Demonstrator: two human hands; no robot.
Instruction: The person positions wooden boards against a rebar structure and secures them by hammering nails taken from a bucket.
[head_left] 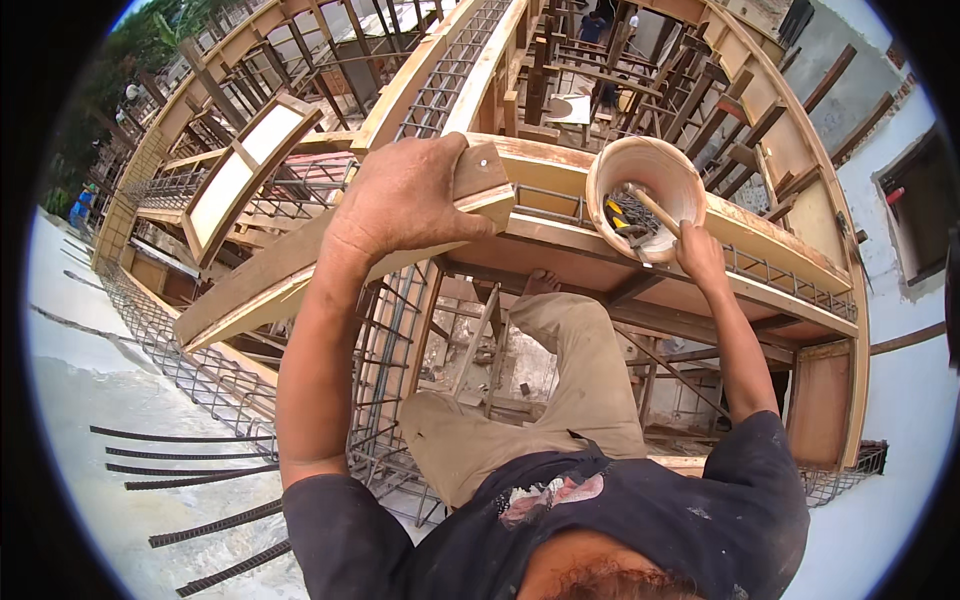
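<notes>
My left hand point(405, 195) is closed over the upper end of a long wooden board point(265, 270), thumb on its near edge. The board slants down to the left, over the rebar cages. At the right, my right hand point(700, 255) is closed at the near rim of a round, pale bucket point(603, 185), on the end of a wooden tool handle point(655, 208). The handle leans into the bucket; the tool's head cannot be made out. Dark nail-like pieces point(640, 238) and a yellow item point(617, 214) lie inside.
Timber beam formwork point(780, 235) with rebar cages point(465, 60) runs ahead and across. A framed panel point(240, 180) leans at the left. Rebar ends point(215, 528) jut out lower left. Openings between beams drop to a lower level with props point(490, 330). Other people point(592, 28) are far off.
</notes>
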